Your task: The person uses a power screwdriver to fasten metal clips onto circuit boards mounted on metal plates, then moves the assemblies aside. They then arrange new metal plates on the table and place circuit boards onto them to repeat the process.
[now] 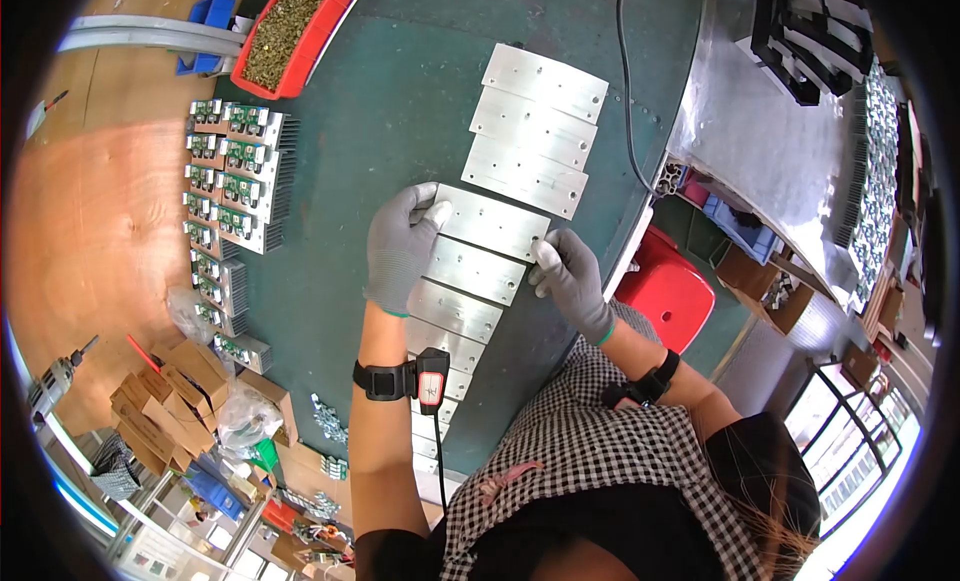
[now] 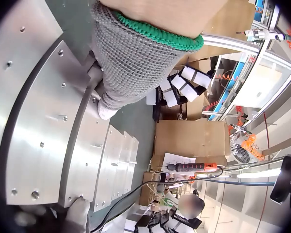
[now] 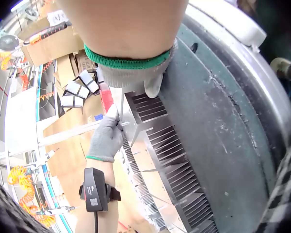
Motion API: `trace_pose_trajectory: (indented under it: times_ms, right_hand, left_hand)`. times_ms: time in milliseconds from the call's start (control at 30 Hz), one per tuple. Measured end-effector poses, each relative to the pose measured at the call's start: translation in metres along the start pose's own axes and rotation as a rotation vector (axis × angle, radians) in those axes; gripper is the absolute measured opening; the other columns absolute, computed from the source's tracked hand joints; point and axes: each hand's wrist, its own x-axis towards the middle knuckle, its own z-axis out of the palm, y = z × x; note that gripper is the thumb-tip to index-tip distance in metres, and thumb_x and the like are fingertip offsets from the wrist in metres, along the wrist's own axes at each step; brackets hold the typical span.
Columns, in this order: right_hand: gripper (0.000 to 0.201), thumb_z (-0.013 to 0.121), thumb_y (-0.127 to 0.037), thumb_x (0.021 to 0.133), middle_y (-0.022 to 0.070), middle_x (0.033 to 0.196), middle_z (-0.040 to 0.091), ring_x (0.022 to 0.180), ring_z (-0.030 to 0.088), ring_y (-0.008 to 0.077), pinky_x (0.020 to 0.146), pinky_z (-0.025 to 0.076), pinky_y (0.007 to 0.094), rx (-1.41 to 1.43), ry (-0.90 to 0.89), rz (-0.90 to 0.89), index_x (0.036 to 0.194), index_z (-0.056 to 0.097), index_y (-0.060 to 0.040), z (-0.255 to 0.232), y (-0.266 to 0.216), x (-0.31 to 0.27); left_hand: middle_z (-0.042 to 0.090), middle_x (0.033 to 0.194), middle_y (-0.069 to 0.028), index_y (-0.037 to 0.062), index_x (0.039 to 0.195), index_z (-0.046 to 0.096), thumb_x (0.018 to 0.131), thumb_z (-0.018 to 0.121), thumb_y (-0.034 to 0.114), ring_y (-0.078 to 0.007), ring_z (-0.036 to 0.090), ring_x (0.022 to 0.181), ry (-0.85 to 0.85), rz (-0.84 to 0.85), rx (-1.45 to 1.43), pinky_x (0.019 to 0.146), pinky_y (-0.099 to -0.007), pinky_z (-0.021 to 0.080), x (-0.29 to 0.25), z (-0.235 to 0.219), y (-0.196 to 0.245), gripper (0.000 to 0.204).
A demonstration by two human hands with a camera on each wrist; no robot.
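Note:
Both hands wear grey gloves. In the head view, my left hand (image 1: 400, 243) pinches the left end of a flat-topped metal heat sink (image 1: 490, 223), its thumb on the upper face. My right hand (image 1: 572, 281) grips the same heat sink at its right corner, fingers curled. This heat sink lies in a row with others, such as the heat sink (image 1: 530, 171) above and the heat sink (image 1: 470, 269) below, flat drilled faces up. Dark fins (image 3: 169, 143) show along their sides in the right wrist view. The fingers under the edge are partly hidden.
The row stands on a green tabletop (image 1: 380, 101). Heat sinks with green circuit boards (image 1: 240, 191) stand at the left. A red bin (image 1: 328, 36) of small metal parts is at the far left. A black cable (image 1: 628, 91) crosses the right side, near a red stool (image 1: 680, 301).

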Motion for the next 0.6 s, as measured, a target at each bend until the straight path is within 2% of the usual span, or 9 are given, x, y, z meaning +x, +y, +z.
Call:
trace_pose_trajectory:
  times_ms: [167,267,367,467,500,600]
  right_hand:
    - [0.034,0.059,-0.035,0.098,0.0020,0.074,0.056,0.060,0.057,0.0065,0.051,0.047,0.0206,0.032,0.028,0.047,0.094,0.054,-0.0015,-0.002,-0.010,-0.005]
    - [0.034,0.057,-0.035,0.100,0.0025,0.076,0.055,0.059,0.056,0.0061,0.050,0.046,0.0190,0.107,0.168,-0.023,0.095,0.052,-0.0018,-0.013,-0.008,-0.001]
    - [0.028,0.056,-0.028,0.100,0.0036,0.084,0.054,0.060,0.055,0.0063,0.050,0.046,0.0193,0.155,0.247,-0.071,0.105,0.050,-0.0018,-0.022,-0.018,0.012]
    - [0.026,0.058,-0.025,0.099,0.0034,0.085,0.055,0.063,0.055,0.0064,0.052,0.047,0.0206,0.131,0.197,-0.132,0.109,0.050,-0.0021,-0.015,-0.018,0.023]
    - [0.026,0.058,-0.024,0.099,0.0032,0.085,0.055,0.064,0.055,0.0064,0.053,0.047,0.0209,0.120,0.175,-0.146,0.110,0.050,-0.0021,-0.014,-0.018,0.026]
    - [0.026,0.058,-0.023,0.099,0.0027,0.085,0.055,0.065,0.055,0.0064,0.056,0.048,0.0214,0.101,0.114,-0.111,0.109,0.049,-0.0016,-0.010,-0.021,0.026]
  left_hand:
    - [0.072,0.105,-0.0102,-0.0009,0.118,0.064,0.091,0.068,0.014,-0.0153,0.068,0.090,-0.024,-0.024,0.066,0.081,-0.0279,0.053,0.005,-0.003,-0.001,0.031]
    - [0.072,0.105,-0.0107,0.0007,0.117,0.065,0.091,0.067,0.018,-0.0176,0.068,0.089,0.131,0.157,-0.001,0.080,-0.0294,0.053,0.015,0.000,0.012,0.031]
    - [0.071,0.105,-0.0118,0.0012,0.117,0.066,0.091,0.067,0.022,-0.0206,0.069,0.088,0.136,0.325,0.212,0.080,-0.0310,0.053,0.029,0.016,0.029,0.033]
    - [0.071,0.107,-0.0133,-0.0049,0.121,0.062,0.095,0.063,0.017,-0.0146,0.067,0.091,-0.020,0.111,0.184,0.083,-0.0267,0.052,0.035,0.026,0.038,0.034]
    - [0.071,0.104,-0.0125,0.0010,0.116,0.066,0.091,0.068,0.021,-0.0217,0.069,0.088,0.036,0.190,0.184,0.080,-0.0314,0.053,0.037,0.026,0.034,0.032]
    - [0.072,0.103,-0.0124,-0.0001,0.115,0.066,0.090,0.069,0.020,-0.0205,0.069,0.089,0.031,0.084,0.006,0.081,-0.0312,0.053,0.037,0.021,0.027,0.033]
